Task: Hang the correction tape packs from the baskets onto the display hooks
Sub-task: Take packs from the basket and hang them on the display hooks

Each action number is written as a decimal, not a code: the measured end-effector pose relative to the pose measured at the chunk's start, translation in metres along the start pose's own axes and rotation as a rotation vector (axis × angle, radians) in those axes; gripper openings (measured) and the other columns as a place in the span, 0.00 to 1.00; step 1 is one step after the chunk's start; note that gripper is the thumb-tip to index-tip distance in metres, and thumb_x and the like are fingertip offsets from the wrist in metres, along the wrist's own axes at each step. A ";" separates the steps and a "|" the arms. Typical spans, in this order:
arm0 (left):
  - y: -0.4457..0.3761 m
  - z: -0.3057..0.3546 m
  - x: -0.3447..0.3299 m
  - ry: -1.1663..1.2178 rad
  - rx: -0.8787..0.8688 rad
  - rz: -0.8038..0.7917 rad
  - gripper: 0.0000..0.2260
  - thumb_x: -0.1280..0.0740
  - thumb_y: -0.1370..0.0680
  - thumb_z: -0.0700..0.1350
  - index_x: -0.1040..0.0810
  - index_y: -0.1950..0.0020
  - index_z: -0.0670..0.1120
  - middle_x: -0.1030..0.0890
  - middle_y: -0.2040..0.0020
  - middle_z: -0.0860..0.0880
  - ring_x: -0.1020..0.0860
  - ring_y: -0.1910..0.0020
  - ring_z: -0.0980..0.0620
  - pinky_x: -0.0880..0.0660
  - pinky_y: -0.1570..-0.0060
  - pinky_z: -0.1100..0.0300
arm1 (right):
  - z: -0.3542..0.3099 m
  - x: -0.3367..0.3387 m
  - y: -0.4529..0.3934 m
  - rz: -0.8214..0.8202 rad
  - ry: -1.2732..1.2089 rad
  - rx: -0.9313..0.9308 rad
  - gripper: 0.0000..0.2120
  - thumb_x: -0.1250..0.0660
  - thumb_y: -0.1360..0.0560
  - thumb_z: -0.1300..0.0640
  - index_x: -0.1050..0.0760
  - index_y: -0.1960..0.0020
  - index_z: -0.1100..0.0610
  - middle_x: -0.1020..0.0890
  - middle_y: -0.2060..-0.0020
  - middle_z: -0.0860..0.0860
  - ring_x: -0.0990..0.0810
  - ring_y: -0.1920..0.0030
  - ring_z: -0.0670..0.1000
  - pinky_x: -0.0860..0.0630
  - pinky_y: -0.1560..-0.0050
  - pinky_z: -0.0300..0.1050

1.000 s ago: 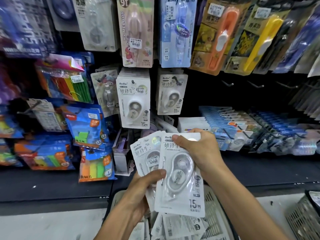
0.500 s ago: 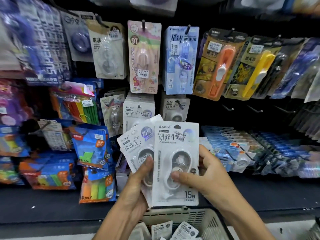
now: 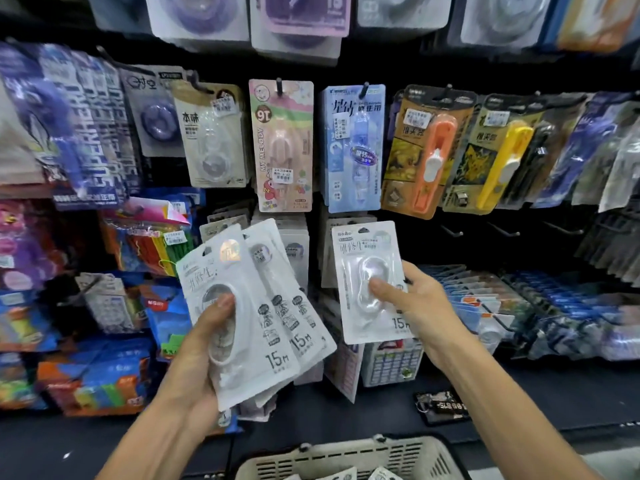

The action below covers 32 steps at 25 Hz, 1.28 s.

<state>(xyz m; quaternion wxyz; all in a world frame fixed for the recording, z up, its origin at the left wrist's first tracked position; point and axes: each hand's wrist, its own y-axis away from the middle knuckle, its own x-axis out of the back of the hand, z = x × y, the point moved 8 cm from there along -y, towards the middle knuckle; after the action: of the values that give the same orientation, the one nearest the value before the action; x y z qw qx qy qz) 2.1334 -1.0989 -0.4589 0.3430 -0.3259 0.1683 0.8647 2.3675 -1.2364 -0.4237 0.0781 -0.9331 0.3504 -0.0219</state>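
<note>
Since half a second back we've split the bunch, so our right hand now pinches one correction tape pack up near the display hooks while our left hand grips the fanned stack, above the basket.

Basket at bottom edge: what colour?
Beige, with slotted walls; the basket shows in the head view.
</note>
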 end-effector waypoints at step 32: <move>-0.018 -0.037 -0.051 -0.228 -0.068 -0.040 0.45 0.14 0.49 0.61 0.20 0.34 0.51 0.14 0.40 0.45 0.16 0.41 0.43 0.24 0.37 0.42 | -0.010 -0.037 0.058 0.097 0.104 0.136 0.10 0.30 0.26 0.41 0.22 0.55 0.48 0.14 0.58 0.51 0.15 0.59 0.50 0.20 0.63 0.42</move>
<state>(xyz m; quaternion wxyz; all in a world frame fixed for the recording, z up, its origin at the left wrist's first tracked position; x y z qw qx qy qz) 2.1910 -1.1296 -0.4526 0.3658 -0.2404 0.0922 0.8944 2.3007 -1.2567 -0.4224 0.1243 -0.9050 0.3967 -0.0901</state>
